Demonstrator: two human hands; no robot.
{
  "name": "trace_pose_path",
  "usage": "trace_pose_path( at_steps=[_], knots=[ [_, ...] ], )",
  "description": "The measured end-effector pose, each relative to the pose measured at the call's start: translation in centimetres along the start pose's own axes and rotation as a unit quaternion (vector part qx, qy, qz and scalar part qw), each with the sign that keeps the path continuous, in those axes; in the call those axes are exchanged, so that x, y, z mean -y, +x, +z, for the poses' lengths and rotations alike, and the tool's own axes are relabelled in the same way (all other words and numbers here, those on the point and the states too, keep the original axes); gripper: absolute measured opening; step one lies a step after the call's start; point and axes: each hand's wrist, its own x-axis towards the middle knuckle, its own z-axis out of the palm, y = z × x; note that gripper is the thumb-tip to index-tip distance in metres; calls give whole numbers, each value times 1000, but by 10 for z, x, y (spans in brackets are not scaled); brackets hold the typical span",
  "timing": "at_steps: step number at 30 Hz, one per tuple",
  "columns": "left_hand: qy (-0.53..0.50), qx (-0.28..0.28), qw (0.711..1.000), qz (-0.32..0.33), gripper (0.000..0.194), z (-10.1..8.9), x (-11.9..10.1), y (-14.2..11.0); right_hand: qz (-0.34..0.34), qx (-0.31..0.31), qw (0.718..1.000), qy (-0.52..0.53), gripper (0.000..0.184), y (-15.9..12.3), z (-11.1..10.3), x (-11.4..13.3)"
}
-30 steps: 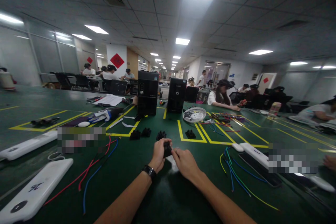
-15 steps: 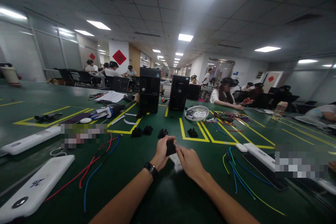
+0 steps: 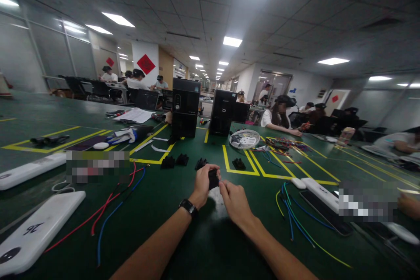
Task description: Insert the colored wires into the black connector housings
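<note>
My left hand (image 3: 201, 183), with a watch on its wrist, is wrapped round a small black block-like part (image 3: 213, 179) just above the table. At the block's right edge my right hand (image 3: 234, 199) is closed in a pinch. Whatever lies between those fingertips is hidden or too small to name. Similar black parts rest on the table beyond my hands: one part (image 3: 168, 162) on the left, another part (image 3: 182, 159) beside it, a third part (image 3: 201, 164) just behind my left hand. A further part (image 3: 239, 164) sits inside a yellow-taped box.
Red and blue wires (image 3: 108, 201) lie on my left, near a white device marked 26 (image 3: 42, 232). Blue, green and yellow wires (image 3: 295, 214) are on my right. Two black computer towers (image 3: 185, 109) stand ahead, with a white basket (image 3: 244, 140) beside them. A co-worker (image 3: 278, 116) sits across.
The view has shifted slightly, so the table things appear a little further left and the towers higher. Both hands stay together at the black block, which seems turned slightly more upright.
</note>
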Motion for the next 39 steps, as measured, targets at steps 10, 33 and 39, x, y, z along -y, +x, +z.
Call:
trace_pose_path(
  at_steps=[10,33,39],
  knots=[
    [-33,-42,998,-29,33,0,5,1,38,43,998,-11,38,3,9,-1],
    [7,9,1000,8,35,1,-2,-1,24,-14,1000,4,42,0,-1,2],
    [-54,7,998,-39,31,2,-4,-1,29,20,999,-18,38,0,10,2]
  ],
)
